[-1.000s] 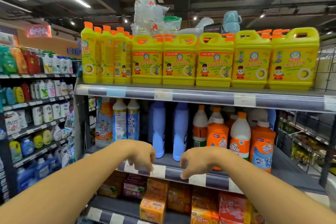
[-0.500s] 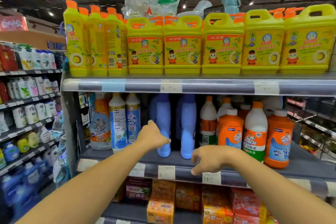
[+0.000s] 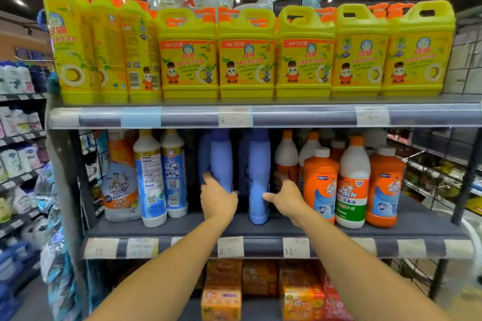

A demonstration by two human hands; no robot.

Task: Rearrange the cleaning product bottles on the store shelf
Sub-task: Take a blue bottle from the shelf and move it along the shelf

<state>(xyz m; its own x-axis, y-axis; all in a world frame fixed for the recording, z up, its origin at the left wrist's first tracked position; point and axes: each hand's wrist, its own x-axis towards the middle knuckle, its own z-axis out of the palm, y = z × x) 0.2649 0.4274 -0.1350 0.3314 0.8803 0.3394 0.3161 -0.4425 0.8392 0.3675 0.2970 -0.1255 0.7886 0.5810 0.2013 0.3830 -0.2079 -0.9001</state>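
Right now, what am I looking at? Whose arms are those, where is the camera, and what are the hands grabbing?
The camera sits on a person's head, so you see that person's own two bare arms reaching out, in a shop. In front is a shelf rack. On the top level stand big yellow jugs with orange caps. On the middle level stand cleaning bottles: white ones, orange ones and two tall blue ones. The left hand is wrapped around the left blue bottle. The right hand is touching the right blue bottle, thumb against it. Both bottles appear to be standing on the shelf.
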